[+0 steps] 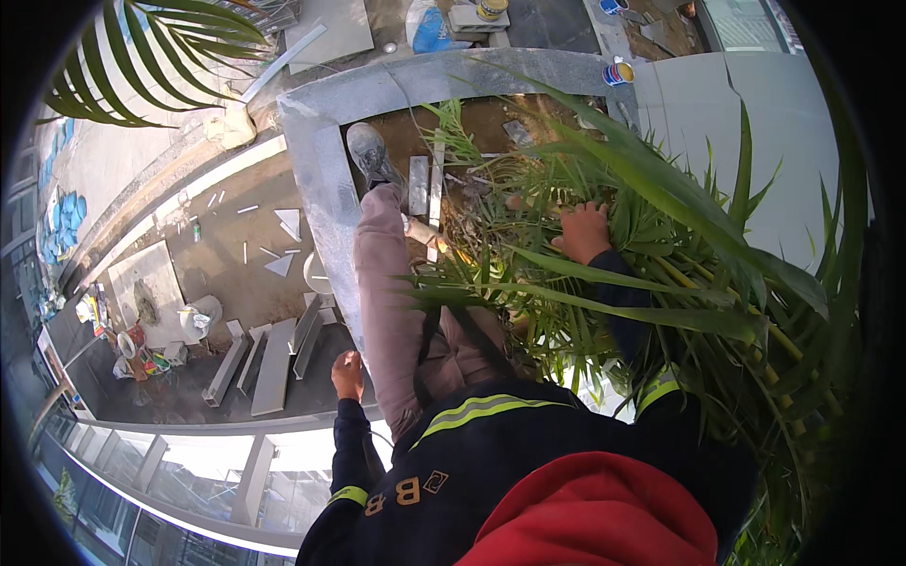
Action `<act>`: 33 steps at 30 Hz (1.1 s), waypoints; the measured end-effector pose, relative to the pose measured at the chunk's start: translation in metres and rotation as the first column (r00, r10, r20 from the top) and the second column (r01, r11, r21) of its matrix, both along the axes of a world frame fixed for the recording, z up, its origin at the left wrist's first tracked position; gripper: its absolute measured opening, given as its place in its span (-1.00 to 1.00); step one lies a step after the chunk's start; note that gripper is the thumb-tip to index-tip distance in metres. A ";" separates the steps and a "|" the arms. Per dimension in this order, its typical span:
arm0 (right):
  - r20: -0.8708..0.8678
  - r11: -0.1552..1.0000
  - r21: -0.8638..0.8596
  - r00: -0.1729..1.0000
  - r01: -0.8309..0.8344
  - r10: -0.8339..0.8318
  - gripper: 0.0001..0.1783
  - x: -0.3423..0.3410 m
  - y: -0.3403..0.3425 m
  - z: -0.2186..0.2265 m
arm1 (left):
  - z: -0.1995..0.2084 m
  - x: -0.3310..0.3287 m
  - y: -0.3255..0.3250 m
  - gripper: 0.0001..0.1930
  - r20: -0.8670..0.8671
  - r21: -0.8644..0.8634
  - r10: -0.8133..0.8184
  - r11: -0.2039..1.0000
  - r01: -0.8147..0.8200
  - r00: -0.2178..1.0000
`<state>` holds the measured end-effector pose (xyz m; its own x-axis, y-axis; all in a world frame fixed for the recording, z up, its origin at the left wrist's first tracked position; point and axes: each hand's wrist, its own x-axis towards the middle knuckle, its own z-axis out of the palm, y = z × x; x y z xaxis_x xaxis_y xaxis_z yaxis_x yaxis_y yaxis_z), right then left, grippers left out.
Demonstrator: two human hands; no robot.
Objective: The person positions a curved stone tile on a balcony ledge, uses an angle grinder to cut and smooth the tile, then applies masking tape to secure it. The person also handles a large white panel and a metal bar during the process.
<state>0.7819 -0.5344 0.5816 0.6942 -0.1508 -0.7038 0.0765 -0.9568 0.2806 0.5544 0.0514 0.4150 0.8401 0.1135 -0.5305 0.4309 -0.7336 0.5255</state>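
My right hand (583, 232) is in among the green palm fronds (651, 226), its fingers apart and resting against the leaves. Narrow leaves cross in front of my right sleeve. My left hand (347, 375) hangs low beside my left thigh, fingers curled in, with nothing visible in it. My left shoe (366, 149) is at the inner corner of a grey stone border (316, 179), beside bare soil. My other leg is largely covered by leaves.
Left and below lie grey slabs (274, 368), white offcuts (288, 224) and a white bucket (201, 316). A paint can (618, 74) stands on the border's far right corner. Blue bags (64, 226) are at far left. Another frond (142, 57) hangs at upper left.
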 end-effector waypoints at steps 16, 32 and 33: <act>-0.066 0.457 -0.219 0.454 0.862 -0.889 -0.05 0.076 -0.029 0.028 | 0.004 0.465 -0.044 -0.73 -0.271 -0.203 -0.086 0.979 0.030 0.959; -0.269 0.170 -0.026 0.157 0.985 -0.950 -0.28 0.089 -0.108 -0.004 | 0.062 0.759 -0.220 -0.73 -0.117 -0.167 -0.422 0.901 0.401 0.899; -0.342 0.224 -0.031 0.200 0.974 -0.918 -0.26 0.076 -0.128 -0.024 | 0.072 0.767 -0.247 -0.72 -0.103 -0.147 -0.466 0.881 0.449 0.879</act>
<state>0.8579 -0.6626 0.5579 -0.0822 -0.4410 -0.8937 -0.8869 -0.3766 0.2674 1.3218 -0.1956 0.4867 0.7047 -0.3352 -0.6254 0.1331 -0.8033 0.5805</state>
